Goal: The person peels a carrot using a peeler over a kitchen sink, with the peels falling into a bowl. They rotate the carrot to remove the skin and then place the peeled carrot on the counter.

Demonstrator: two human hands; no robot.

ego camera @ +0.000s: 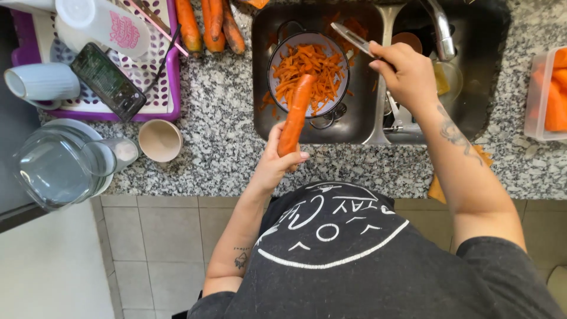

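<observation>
My left hand (pixel 276 160) grips the near end of a peeled orange carrot (pixel 296 109), which points out over a small white colander (pixel 282 44) full of carrot peelings sitting in the left basin of a steel sink (pixel 354 127). My right hand (pixel 404 72) is raised over the divider between the basins and holds a metal peeler (pixel 352 38), its blade aimed toward the colander and apart from the carrot.
Several unpeeled carrots (pixel 208 23) lie on the speckled granite counter (pixel 215 112) behind the sink. A purple dish rack (pixel 168 88) with a phone and cups stands at left, with a glass jug (pixel 56 168) and small bowl (pixel 159 140). A tub of peeled carrots (pixel 552 94) is at right.
</observation>
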